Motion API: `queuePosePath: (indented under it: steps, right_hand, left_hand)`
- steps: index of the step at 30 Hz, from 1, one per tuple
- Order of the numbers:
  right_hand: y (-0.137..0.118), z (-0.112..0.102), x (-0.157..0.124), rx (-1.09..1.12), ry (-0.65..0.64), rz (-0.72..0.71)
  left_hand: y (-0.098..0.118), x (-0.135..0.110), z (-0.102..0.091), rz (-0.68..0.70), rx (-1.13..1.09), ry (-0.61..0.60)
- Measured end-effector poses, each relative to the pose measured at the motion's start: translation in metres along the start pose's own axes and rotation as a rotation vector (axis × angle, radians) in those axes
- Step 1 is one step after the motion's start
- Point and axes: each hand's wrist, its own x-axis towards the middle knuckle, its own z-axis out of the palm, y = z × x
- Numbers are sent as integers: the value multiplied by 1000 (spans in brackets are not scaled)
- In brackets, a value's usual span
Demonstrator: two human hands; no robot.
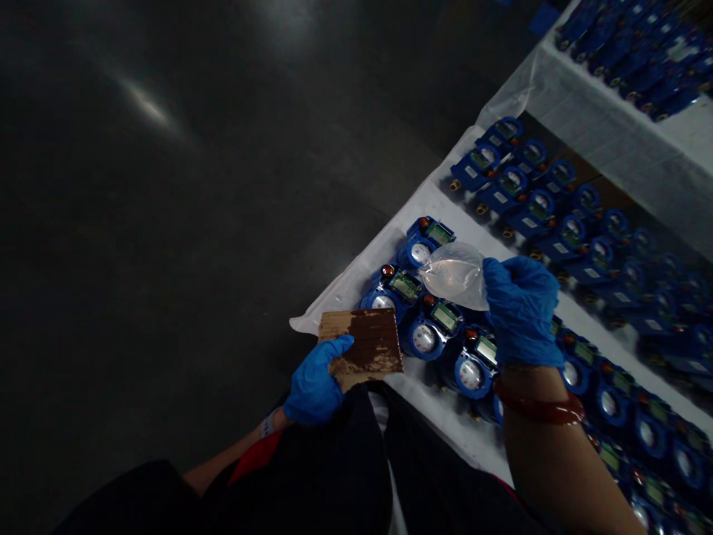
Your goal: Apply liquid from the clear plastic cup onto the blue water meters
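My left hand [320, 379], in a blue glove, grips a piece of cardboard [370, 345] by its left edge, thumb on top. A dark brown, torn-looking patch covers much of the cardboard. My right hand [521, 308], also gloved in blue, is closed on the right end of a translucent plastic bag [455, 275]. The bag looks swollen and narrows towards the left; its contents cannot be made out. It hangs over several blue water meters [426, 338] with round white dials and exposed display boards. The cardboard partly covers the nearest meters.
The meters stand on a white-covered table [428, 204], whose edge runs diagonally. More blue meters [512, 182] stand in rows farther back, by a pale upright panel [607, 126]. Another group [629, 52] is at the top right. Dark floor [194, 223] spreads to the left.
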Motion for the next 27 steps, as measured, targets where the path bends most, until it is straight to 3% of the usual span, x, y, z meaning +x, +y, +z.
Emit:
queuePosePath:
  steps: [6, 11, 20, 27]
  right_hand:
    - [7, 0, 2, -21, 3, -22]
    - [8, -1, 2, -16, -3, -23]
    - [7, 0, 2, 15, 20, 14]
    - [19, 3, 6, 52, 34, -27]
  left_hand:
    - [-1, -3, 2, 56, 56, 42]
    - [8, -1, -3, 54, 43, -8]
    - [-7, -3, 2, 101, 29, 30]
    - [-3, -1, -1, 85, 38, 10]
